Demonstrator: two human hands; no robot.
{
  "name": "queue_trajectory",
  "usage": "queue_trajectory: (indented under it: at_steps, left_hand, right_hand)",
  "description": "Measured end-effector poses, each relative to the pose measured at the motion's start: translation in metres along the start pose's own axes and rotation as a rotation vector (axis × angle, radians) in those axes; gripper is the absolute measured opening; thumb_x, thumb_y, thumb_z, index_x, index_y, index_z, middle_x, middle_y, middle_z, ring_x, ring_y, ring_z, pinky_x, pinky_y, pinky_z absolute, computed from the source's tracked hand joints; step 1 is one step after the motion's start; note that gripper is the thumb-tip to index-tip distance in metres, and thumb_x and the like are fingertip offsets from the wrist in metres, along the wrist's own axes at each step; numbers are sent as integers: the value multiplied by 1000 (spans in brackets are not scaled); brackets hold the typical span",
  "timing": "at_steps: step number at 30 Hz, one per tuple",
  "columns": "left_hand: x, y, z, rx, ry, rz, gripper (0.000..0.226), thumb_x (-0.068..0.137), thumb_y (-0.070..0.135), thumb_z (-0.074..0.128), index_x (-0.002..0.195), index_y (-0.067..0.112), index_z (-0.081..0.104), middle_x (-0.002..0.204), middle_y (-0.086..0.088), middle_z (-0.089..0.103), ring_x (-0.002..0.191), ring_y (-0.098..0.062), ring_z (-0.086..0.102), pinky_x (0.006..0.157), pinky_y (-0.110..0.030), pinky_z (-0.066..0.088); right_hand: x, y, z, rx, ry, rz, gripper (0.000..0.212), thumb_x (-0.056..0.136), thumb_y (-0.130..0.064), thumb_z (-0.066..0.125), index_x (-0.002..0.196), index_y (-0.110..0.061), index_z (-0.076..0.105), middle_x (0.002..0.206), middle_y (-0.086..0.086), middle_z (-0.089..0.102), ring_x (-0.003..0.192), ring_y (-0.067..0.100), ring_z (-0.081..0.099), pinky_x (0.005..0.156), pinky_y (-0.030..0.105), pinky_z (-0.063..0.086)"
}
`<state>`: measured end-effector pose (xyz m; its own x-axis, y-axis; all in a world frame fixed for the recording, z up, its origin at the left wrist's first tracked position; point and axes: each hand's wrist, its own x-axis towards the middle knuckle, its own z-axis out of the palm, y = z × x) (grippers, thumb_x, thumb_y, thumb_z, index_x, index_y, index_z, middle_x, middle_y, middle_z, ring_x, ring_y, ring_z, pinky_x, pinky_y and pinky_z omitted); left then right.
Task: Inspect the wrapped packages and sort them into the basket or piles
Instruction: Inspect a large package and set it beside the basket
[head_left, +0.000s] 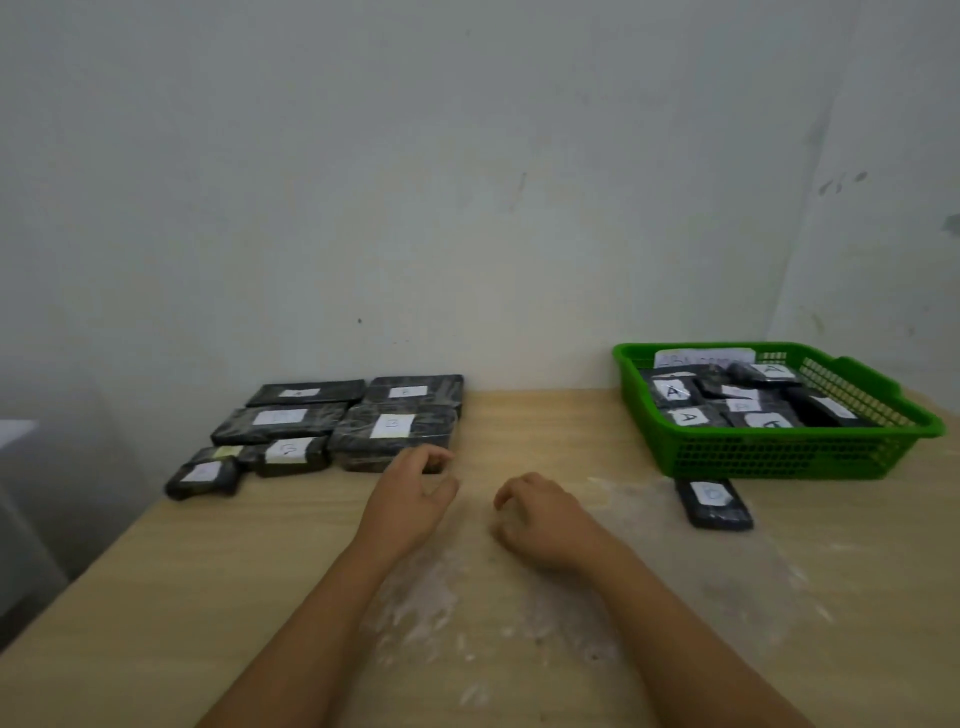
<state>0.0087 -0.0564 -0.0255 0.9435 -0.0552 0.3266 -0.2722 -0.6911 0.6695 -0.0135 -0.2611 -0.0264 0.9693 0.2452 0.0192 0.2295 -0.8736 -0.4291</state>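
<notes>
Care is best taken to lift the lone black wrapped package with its white label, lying on the pale wooden table just before the green plastic basket, label upward. Left hand and right hand are loosely curled, holding nothing.

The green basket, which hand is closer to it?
The right hand. It hovers over the table's middle, left of the green basket and nearer the camera. The left hand is farther away, beside the black packages.
</notes>
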Motion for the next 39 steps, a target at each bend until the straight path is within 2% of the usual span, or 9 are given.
queue_trajectory:
  at_steps: [6,15,19,22,25,29,32,35,39]
  left_hand:
    - [38,-30,-38,198,338,-179,44,98,45,61,131,16,59,136,-13,57,129,-33,49,102,-46,44]
    - [63,-42,-32,473,91,-397,94,91,80,40,159,17,25,156,-24,39,145,-43,32,115,-54,29]
    - [57,-38,-32,415,120,-432,109,79,86,54,158,18,25,155,-26,37,141,-46,37,113,-56,33]
    - [49,-31,-33,203,164,-446,119,72,72,77,159,13,22,156,-25,29,140,-45,38,109,-55,40]
    - [40,-29,-35,-32,143,-491,114,69,56,89,155,6,33,155,-24,26,136,-41,44,110,-47,42]
    - [30,-26,-30,-204,128,-439,114,43,76,90,130,7,64,130,-10,60,107,-25,63,95,-37,51]
    - [19,-13,-18,-340,100,-373,82,65,33,97,133,10,58,120,-5,66,102,-18,63,87,-33,51]
    - [9,3,-2,-432,70,-307,78,71,32,94,133,20,48,122,-6,66,100,-14,65,82,-30,54]
    - [0,22,9,-598,47,-246,70,80,28,88,131,29,41,113,-5,69,97,-14,70,78,-29,56]
  right_hand:
    - [-8,4,29,-64,110,-62,40,105,-47,40,140,-29,48,151,-6,43,142,14,34,118,35,25]
    - [-9,4,29,-74,79,-57,43,107,-48,37,146,-31,43,164,-3,30,153,15,21,123,36,14]
    - [-9,6,28,-69,69,-59,43,107,-48,39,146,-31,44,165,-2,30,154,16,20,123,35,13]
    - [-9,9,24,-50,27,-54,45,106,-50,41,147,-32,42,167,-2,26,155,16,16,124,37,12]
    - [-10,12,18,34,19,-45,53,103,-49,51,150,-30,39,165,-3,30,152,16,25,123,35,18]
    - [-12,14,10,398,167,73,70,99,-41,64,157,-25,29,162,-2,34,145,15,39,114,29,34]
    - [-14,13,3,599,180,139,73,98,-47,63,158,-21,30,157,-2,44,136,13,47,107,29,41]
    - [-16,13,-9,722,226,177,66,98,-42,65,152,-19,34,138,-1,58,118,11,56,96,27,45]
    - [-17,21,-28,817,343,236,49,96,-37,70,130,-22,38,123,4,65,104,19,67,89,45,56]
